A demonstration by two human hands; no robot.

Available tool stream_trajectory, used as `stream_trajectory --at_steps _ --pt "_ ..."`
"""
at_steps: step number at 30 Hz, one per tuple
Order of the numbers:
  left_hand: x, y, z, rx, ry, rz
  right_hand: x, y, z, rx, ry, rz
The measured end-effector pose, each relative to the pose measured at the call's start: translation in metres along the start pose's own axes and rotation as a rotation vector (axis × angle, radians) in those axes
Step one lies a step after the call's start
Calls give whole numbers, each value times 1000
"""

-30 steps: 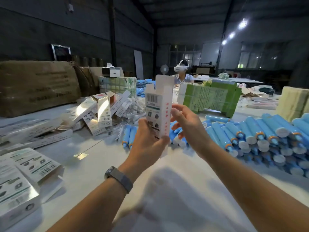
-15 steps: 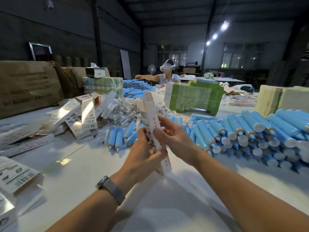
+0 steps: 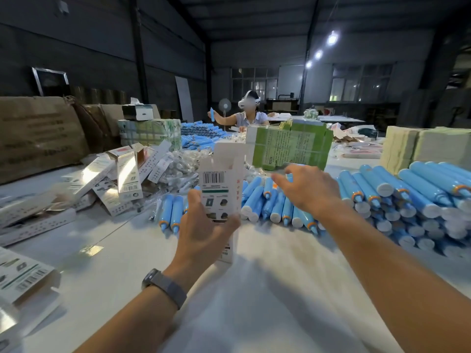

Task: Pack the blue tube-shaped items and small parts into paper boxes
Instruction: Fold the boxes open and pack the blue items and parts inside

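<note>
Box (image 3: 219, 189) upright, flap up.

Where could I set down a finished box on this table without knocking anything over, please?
The bare strip of white table in front of the left hand, between the flat cartons at the left edge and the blue tubes, looks free. Behind it, the heap of boxes and tube piles are crowded.

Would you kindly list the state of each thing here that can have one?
paper box: upright, top flap open, held by left hand
left hand: grips the box
right hand: fingers spread, holding nothing, over the tubes
blue tubes: lying piled, capped
flat boxes: heaped, unfilled
green cartons: stacked
</note>
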State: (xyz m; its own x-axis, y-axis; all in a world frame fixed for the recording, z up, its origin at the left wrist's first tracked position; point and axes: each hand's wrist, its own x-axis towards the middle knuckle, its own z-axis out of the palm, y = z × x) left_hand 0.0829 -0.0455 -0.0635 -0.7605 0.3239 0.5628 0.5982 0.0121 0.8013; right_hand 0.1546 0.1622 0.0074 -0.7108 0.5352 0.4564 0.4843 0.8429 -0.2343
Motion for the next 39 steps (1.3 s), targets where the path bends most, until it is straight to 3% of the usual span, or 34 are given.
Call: stream_trajectory --at_steps 2,5,12,16,19,23,26,35,39 --pt "-1 0 1 -19 -16 19 2 11 0 -220 -59 101" --pt "-2 -2 3 -51 -33 58 0 18 5 -356 -168 121" --pt "-4 -6 5 -95 -75 63 -1 18 20 -288 -185 89" --pt "-4 1 8 -140 -65 5 5 13 15 51 -168 157" --pt "-3 1 4 -248 -76 -38 8 -2 6 600 -115 156" --pt "-4 5 1 -215 -81 0 -1 -20 -8 1234 -232 95" --pt "-3 10 1 -194 -80 17 -7 -25 -10 1257 -209 -47" --pt "-1 9 -3 -144 -30 20 -12 -41 -31 1424 243 -212" --pt "0 8 -2 -70 4 48 -20 -54 -48 1471 271 -266"
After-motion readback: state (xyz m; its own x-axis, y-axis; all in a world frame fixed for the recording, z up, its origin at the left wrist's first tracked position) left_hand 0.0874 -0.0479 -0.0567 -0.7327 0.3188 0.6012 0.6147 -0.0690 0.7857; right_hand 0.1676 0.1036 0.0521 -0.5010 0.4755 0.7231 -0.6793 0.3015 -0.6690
